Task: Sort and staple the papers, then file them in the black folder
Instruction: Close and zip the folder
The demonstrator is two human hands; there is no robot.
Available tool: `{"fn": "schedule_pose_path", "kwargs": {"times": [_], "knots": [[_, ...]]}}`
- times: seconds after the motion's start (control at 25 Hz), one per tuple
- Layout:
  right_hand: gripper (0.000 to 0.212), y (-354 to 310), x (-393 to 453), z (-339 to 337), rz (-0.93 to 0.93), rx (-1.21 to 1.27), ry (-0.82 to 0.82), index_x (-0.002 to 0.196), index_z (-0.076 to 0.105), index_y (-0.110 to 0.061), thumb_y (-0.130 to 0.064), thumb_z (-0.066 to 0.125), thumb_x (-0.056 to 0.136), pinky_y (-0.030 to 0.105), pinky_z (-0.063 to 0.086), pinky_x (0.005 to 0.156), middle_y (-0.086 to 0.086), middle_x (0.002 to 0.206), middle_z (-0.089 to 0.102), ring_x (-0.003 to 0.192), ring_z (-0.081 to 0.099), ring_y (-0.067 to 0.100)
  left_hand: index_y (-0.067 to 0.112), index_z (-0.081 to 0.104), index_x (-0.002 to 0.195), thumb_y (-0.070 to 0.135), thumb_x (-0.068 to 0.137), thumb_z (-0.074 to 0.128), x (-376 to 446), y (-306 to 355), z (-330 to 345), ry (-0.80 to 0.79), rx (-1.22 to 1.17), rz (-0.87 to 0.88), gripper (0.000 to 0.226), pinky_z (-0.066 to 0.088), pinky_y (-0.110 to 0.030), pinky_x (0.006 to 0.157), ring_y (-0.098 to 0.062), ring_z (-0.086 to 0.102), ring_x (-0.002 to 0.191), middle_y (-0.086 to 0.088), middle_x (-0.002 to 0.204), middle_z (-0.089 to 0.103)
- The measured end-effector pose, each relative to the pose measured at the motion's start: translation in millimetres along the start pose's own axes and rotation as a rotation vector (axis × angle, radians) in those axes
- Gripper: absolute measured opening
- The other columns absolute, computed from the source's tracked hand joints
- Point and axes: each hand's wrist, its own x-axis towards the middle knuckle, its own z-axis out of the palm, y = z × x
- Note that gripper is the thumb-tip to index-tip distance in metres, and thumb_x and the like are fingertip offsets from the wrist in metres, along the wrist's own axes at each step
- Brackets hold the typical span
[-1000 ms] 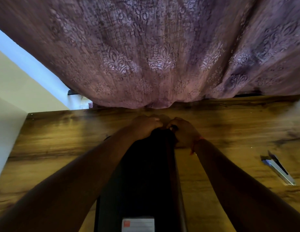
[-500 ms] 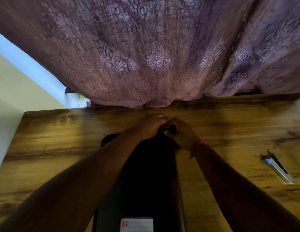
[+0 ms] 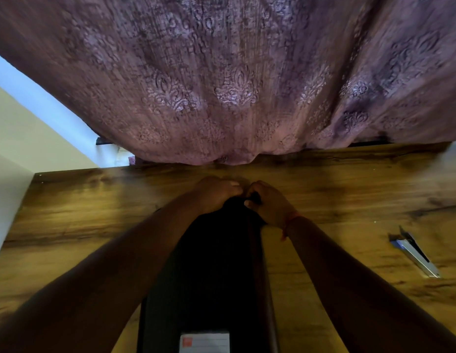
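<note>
a black folder lies flat, running from the near edge of the wood-grain worktop toward its far edge, with a white label bearing a small red mark at its near end, the writing too blurred to read. both hands meet at its far end, the left hand and right hand curled round something dark there. a metal stapler lies near the right edge, and a purple patterned curtain hangs beyond the far edge.

Not much moved tbh. The left hand and right hand stayed bunched at the far end of the black folder, but the left forearm slid back over its left corner, hiding it again.
</note>
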Motion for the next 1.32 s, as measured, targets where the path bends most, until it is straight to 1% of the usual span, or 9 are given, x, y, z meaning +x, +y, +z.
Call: {"fn": "schedule_pose_path", "kwargs": {"times": [0.12,0.32,0.48,0.64,0.8,1.0,1.12,1.2,1.32], "knots": [[0.015,0,1,-1,0.027,-0.001,-0.031,0.099,0.062,-0.012,-0.017,0.068,0.087,0.029,0.041,0.086,0.005,0.107,0.056,0.099,0.055,0.020,0.033,0.053,0.137,0.023,0.094,0.051,0,0,3,0.024,0.049,-0.010,0.043,0.043,-0.031,0.094,-0.020,0.051,0.125,0.010,0.147,0.046],[0.025,-13,10,-3,0.102,-0.027,-0.092,0.113,0.069,-0.017,-0.027,0.063,0.092,0.028,0.039,0.098,0.006,0.114,0.057,0.112,0.053,0.018,0.026,0.061,0.125,0.027,0.092,0.055,-1,2,13,0.120,-0.117,-0.116,0.034,0.044,-0.029,0.088,-0.019,0.057,0.118,0.005,0.136,0.055],[0.032,-21,6,1,0.099,-0.116,-0.091,0.112,0.066,-0.013,-0.036,0.065,0.089,0.029,0.040,0.090,0.006,0.113,0.056,0.108,0.054,0.019,0.023,0.064,0.123,0.028,0.090,0.049,0,-2,16,0.120,-0.070,-0.070,0.036,0.049,-0.034,0.088,-0.022,0.058,0.117,0.002,0.135,0.057],[0.029,-16,-8,12,0.109,-0.083,-0.014,0.105,0.061,-0.014,-0.036,0.069,0.086,0.030,0.043,0.079,0.001,0.111,0.047,0.093,0.058,0.021,0.027,0.066,0.124,0.036,0.088,0.044,3,-7,11,0.063,-0.182,-0.031,0.043,0.037,-0.019,0.091,-0.015,0.054,0.122,0.009,0.138,0.056],[0.027,-18,-9,10,0.075,-0.044,0.002,0.107,0.062,-0.014,-0.030,0.069,0.087,0.031,0.045,0.084,0.001,0.112,0.048,0.094,0.058,0.020,0.039,0.067,0.113,0.043,0.093,0.045,5,-5,16,0.119,-0.195,-0.002,0.030,0.038,-0.017,0.086,-0.010,0.057,0.116,0.016,0.121,0.062],[0.016,-13,-1,6,0.066,-0.047,-0.023,0.102,0.065,-0.009,-0.017,0.064,0.089,0.032,0.043,0.086,0.010,0.109,0.056,0.099,0.059,0.028,0.033,0.063,0.123,0.055,0.085,0.024,4,-7,16,0.097,-0.089,0.039,0.059,0.035,-0.018,0.086,-0.011,0.054,0.118,0.013,0.131,0.059],[0.021,-7,5,-13,0.015,-0.103,-0.121,0.102,0.069,-0.007,-0.011,0.060,0.084,0.026,0.042,0.084,0.015,0.105,0.060,0.097,0.060,0.030,0.034,0.060,0.131,0.040,0.098,0.044,3,-4,14,0.121,-0.119,0.013,0.037,0.033,-0.017,0.098,-0.011,0.047,0.129,0.013,0.142,0.052],[0.029,-7,5,-25,-0.075,-0.156,-0.195,0.104,0.070,-0.008,-0.014,0.063,0.077,0.027,0.046,0.084,0.014,0.106,0.060,0.092,0.062,0.029,0.033,0.060,0.132,0.033,0.099,0.048,2,-4,14,0.130,-0.119,0.018,0.035,0.031,-0.020,0.106,-0.012,0.042,0.134,0.011,0.146,0.048],[0.042,-8,4,-29,-0.181,-0.202,-0.160,0.095,0.071,-0.007,-0.031,0.051,0.068,0.025,0.043,0.074,0.012,0.099,0.062,0.080,0.062,0.026,0.030,0.066,0.124,0.034,0.093,0.045,4,-4,11,0.094,-0.130,0.008,0.038,0.036,-0.022,0.096,-0.015,0.049,0.126,0.007,0.135,0.056]]}}
